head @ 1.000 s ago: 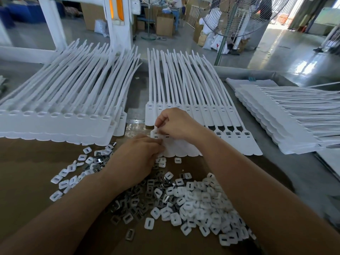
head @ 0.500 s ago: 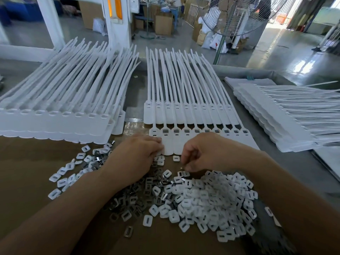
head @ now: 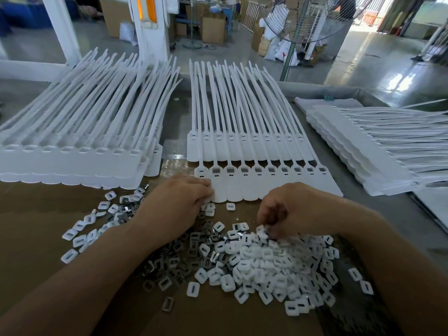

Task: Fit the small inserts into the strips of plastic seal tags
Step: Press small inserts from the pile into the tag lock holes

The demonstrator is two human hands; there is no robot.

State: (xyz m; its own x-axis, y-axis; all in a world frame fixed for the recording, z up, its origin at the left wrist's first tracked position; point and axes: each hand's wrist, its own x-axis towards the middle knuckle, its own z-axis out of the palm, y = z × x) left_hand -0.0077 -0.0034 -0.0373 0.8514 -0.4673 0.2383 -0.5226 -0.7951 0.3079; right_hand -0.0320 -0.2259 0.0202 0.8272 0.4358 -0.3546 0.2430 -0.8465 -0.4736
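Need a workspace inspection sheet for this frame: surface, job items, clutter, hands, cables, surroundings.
Surface: brown cardboard sheet over a grey bench.
Job's things: front tag strip lies flat; white inserts heaped beside dark metal clips; more strips in a left stack and a right stack.
Clutter: stray inserts scattered left; lone clip near the front.
Hands: left hand rests on the strip's left end; right hand pinches at the white inserts.
Cables: nothing seen.
Surroundings: standing fan, cardboard boxes, factory floor.
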